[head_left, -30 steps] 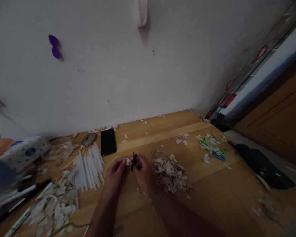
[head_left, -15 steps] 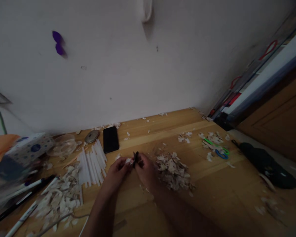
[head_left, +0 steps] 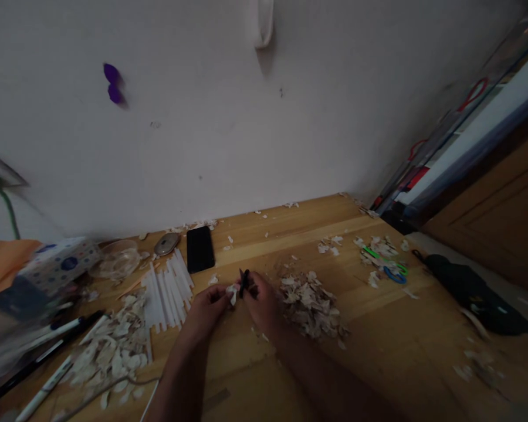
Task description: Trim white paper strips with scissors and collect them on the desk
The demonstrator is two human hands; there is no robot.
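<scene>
Over the middle of the wooden table (head_left: 378,328), my left hand (head_left: 206,310) pinches a small pale scrap (head_left: 233,291) between its fingertips. My right hand (head_left: 260,302) is closed around small black scissors (head_left: 244,282), whose blades sit right at the scrap. The two hands nearly touch. A heap of pale cut scraps (head_left: 310,305) lies just right of my right hand. White sticks (head_left: 167,287) lie in a row just left of my left hand.
A black phone (head_left: 199,249) and a grey oval object (head_left: 166,243) lie near the wall. Another scrap heap (head_left: 108,351) and markers (head_left: 48,346) are at the left. Green-and-blue scissors (head_left: 389,266) lie far right. A black bag (head_left: 470,293) rests beyond the table's right edge.
Both hands stay together at the scrap with the scissors. The view has shifted slightly, so everything sits a little further right in the picture.
</scene>
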